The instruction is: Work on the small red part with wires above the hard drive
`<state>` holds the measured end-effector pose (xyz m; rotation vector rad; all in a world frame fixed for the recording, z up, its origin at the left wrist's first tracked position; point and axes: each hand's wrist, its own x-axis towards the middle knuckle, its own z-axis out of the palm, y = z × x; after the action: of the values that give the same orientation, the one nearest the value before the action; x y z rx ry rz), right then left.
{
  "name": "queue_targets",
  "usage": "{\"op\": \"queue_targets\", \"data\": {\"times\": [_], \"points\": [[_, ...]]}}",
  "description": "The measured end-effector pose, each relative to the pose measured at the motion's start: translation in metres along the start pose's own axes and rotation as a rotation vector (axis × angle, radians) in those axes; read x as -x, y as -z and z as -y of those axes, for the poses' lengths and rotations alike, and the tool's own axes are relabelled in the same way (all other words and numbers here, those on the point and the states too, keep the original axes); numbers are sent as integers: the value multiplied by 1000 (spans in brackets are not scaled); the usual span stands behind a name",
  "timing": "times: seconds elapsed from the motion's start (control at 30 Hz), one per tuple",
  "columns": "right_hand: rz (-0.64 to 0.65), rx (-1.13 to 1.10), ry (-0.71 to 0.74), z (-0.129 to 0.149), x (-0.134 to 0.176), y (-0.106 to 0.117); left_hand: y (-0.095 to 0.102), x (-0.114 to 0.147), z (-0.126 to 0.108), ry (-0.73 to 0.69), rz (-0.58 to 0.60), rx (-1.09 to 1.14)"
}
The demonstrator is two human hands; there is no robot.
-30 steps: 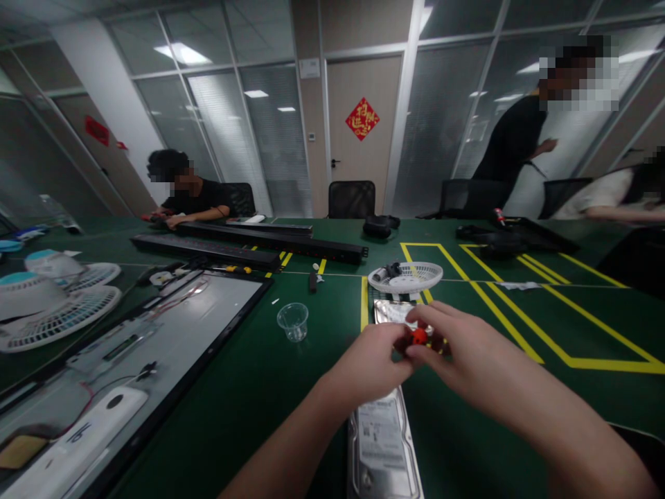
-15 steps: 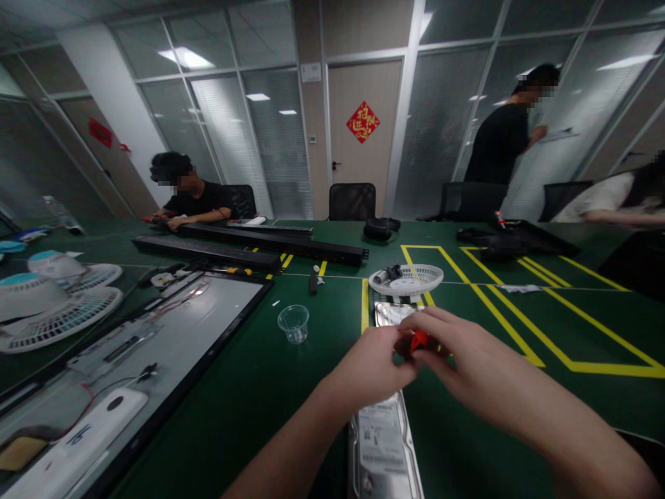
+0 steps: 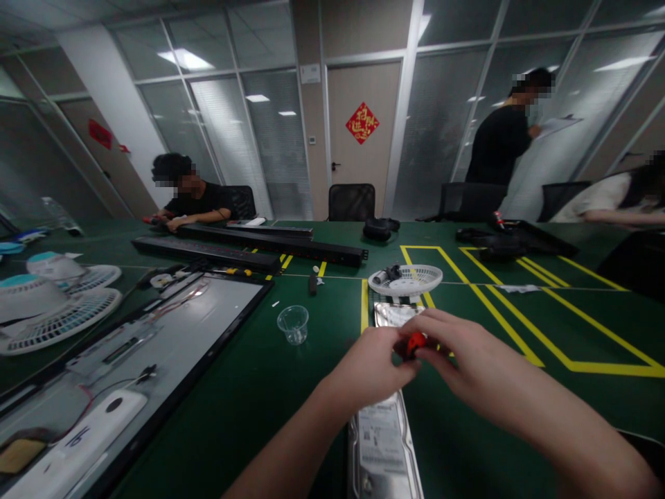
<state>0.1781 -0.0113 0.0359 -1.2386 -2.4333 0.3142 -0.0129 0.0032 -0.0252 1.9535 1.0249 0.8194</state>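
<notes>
My left hand (image 3: 375, 364) and my right hand (image 3: 456, 350) meet above the table, fingers closed around a small red-and-black piece (image 3: 416, 343). Most of that piece is hidden by the fingers, so its kind does not show. Below the hands lies a silver hard drive (image 3: 383, 443) with a printed label, running toward me. Just beyond the hands, another shiny silver drive-like case (image 3: 397, 315) is partly covered by my right fingers. A clear plastic cup (image 3: 294, 324) stands to the left of my left hand.
A white basket (image 3: 405, 287) holding small dark parts stands past the hands. On the left lies an opened flat panel (image 3: 228, 305) with a white numbered device (image 3: 77, 443) on it. Long black bars (image 3: 291, 244) lie farther back. Several people are around the green table (image 3: 322, 360).
The red piece has turned slightly between my fingers and shifted a little left, showing more black. My hands stay nearly in place. The standing person's clipboard has tilted into clearer view.
</notes>
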Motion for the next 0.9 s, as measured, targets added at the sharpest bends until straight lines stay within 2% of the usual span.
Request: {"op": "queue_targets", "data": {"times": [0.13, 0.27, 0.43, 0.5, 0.73, 0.9], "points": [[0, 80, -92, 2, -6, -1, -2, 0, 0, -24, -38, 35], [-30, 151, -159, 1, -6, -2, 0, 0, -5, -1, -20, 45], [-37, 19, -3, 0, 1, 0, 0, 1, -6, 2, -15, 49], [-9, 2, 2, 1, -1, 0, -2, 0, -3, 16, -43, 46], [-9, 146, -193, 3, -5, -1, 0, 0, -2, -30, -2, 28], [27, -21, -39, 0, 1, 2, -1, 0, -2, 11, -16, 44]]}}
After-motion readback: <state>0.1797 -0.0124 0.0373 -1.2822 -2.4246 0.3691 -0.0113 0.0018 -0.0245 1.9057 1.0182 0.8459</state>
